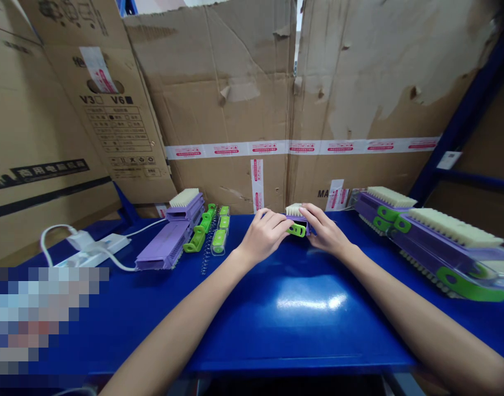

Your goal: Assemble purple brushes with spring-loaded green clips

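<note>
Over the middle of the blue table, my left hand (265, 235) is closed with its fingertips on a bright green plastic clip (297, 230) that has slots in it. My right hand (324, 230) grips a purple brush body (302, 219) with cream bristles (293, 209) facing up. The green clip lies against the near open end of that purple body; whether it is seated inside, I cannot tell. To the left of my hands are a row of loose green clips (195, 241), thin metal springs (206, 247) and clear caps with green inserts (219, 238).
Purple brush bodies (163, 245) are piled at the left, near a white power strip (97, 252) with a plug and cables. At the right, brushes with green ends (453, 225) are stacked. Cardboard sheets (231, 110) wall off the back of the blue table (252, 324).
</note>
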